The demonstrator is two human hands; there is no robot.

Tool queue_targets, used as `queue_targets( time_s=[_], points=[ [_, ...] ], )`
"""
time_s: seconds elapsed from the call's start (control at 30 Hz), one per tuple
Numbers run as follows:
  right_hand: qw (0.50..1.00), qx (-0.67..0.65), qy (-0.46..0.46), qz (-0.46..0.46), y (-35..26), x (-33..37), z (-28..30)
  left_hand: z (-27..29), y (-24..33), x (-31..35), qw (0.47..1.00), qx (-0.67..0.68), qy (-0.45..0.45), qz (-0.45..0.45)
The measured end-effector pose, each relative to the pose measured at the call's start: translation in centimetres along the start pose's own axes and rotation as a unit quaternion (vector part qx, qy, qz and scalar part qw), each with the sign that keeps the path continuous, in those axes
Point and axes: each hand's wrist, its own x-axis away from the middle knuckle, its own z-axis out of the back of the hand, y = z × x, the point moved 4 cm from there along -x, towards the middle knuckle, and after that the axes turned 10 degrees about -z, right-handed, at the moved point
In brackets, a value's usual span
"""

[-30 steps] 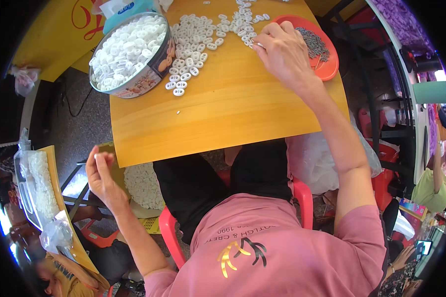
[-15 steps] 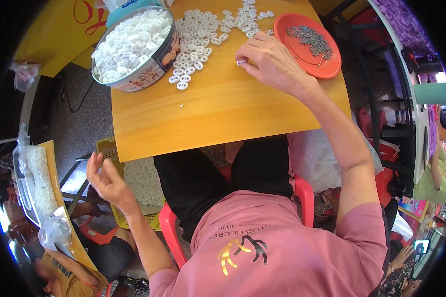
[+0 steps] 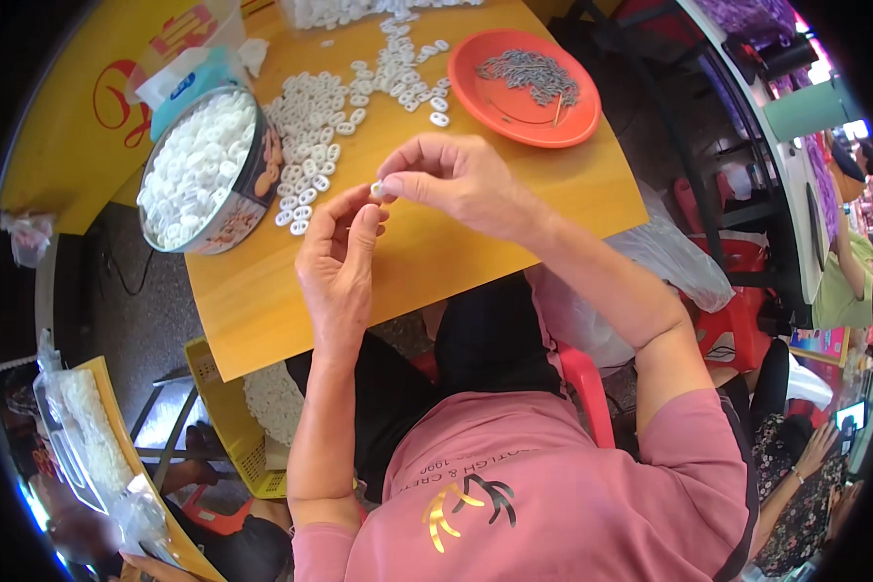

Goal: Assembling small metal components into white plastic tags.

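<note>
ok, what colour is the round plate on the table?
The plate is a plain red-orange, seen best in the head view.

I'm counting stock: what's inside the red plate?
The red plate holds heaped small grey pieces and a thin stick-like piece; whatever lies beneath is covered.

Left hand [image 3: 338,257], right hand [image 3: 461,186], white piece [image 3: 377,190] between

A small white piece [image 3: 378,190] is pinched between the thumb and fingertips of the right hand [image 3: 464,187], above the yellow table [image 3: 432,262]. Its left side is crowded by the fingertips of the left hand [image 3: 338,267]; whether it is touched by them cannot be told. It is partly covered, so its outline and tilt are left unclear.
</note>
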Motion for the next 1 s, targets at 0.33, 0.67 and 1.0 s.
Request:
queue_targets(
  time_s=[0.33,0.67,1.0],
  points=[
    [0.994,0.057,0.082,0.041,-0.3,2.3,1.4,-2.7,-1.3,-0.7,0.992,0.123,0.019,-0.014],
    [0.829,0.491,0.226,0.141,-1.8,-1.4,15.3,-2.6,-2.4,-1.3,0.998,0.055,0.012,0.027],
    [0.724,0.65,0.133,0.186,-1.2,-3.1,13.4,-2.4,-2.4,-1.0,0.998,0.06,0.013,0.033]
  ],
)
